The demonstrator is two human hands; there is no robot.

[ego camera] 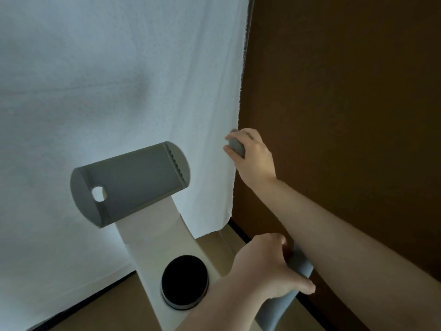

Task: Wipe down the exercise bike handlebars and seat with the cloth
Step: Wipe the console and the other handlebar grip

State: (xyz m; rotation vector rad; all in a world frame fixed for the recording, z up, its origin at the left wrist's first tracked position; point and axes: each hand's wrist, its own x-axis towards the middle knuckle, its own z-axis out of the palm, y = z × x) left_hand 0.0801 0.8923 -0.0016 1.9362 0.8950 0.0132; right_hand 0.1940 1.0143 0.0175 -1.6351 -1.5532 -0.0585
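The right hand is curled around the far end of the grey handlebar, up by the white curtain. The left hand grips the near handlebar grip. No cloth shows.

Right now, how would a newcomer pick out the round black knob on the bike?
Start at the white bike column rising before the white curtain. Below its tilted grey holder, just left of the left hand gripping the grey handlebar, sits the knob: the only black, round, grey-rimmed part.
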